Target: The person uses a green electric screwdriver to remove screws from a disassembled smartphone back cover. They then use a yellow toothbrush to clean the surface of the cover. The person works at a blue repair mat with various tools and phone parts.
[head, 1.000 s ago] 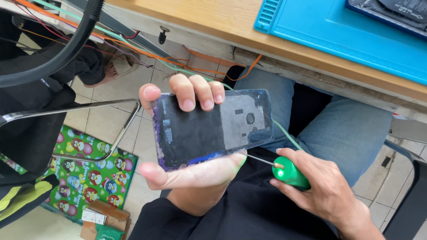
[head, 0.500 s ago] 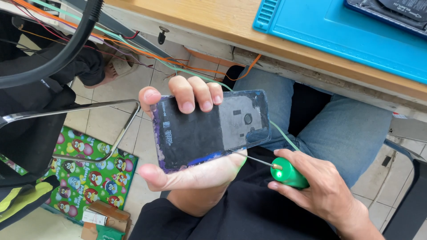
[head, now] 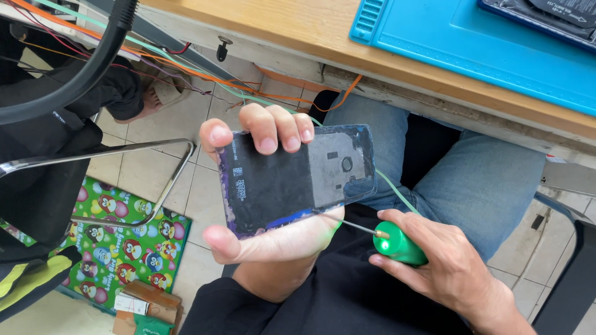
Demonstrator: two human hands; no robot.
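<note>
Glossy, scuffed phone back cover (head: 298, 180), probably glass; smooth green plastic screwdriver handle (head: 399, 246); worn wooden desk (head: 347, 37).

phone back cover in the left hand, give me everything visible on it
The phone back cover is a thin, dark, glossy panel with rounded corners, seemingly glass or plastic, with its inner face up. It shows a round cutout and a small rectangular one toward its right end, worn patches and bluish-purple edges. It lies roughly flat, long side across, over the person's lap. The left hand cradles it, fingers over the top edge. The screwdriver tip in the right hand meets its lower edge.
</note>
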